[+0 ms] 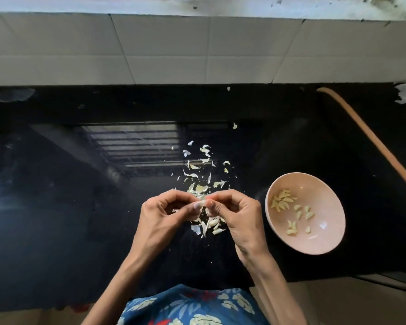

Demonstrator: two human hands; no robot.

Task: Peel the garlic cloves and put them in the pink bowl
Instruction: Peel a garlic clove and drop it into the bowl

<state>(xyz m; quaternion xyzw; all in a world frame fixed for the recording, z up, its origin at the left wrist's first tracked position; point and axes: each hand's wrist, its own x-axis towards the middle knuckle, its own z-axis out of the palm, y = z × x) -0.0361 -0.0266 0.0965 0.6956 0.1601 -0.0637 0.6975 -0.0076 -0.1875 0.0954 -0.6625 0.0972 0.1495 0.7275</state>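
Over the black counter, my left hand (167, 211) and my right hand (234, 212) meet fingertip to fingertip. Both pinch one small garlic clove (202, 203) between thumb and fingers. Below the hands lie a few unpeeled cloves and skins (212, 225). Loose papery peels (201, 171) are scattered on the counter beyond the hands. The pink bowl (324, 245) stands to the right of my right hand and holds several peeled cloves (283, 201).
The glossy black counter (68, 207) ends at a tiled wall (174, 50) at the back. A tan hose (373, 141) runs diagonally along the right side. The counter's front edge is close to my body, with floor beyond it at the lower right.
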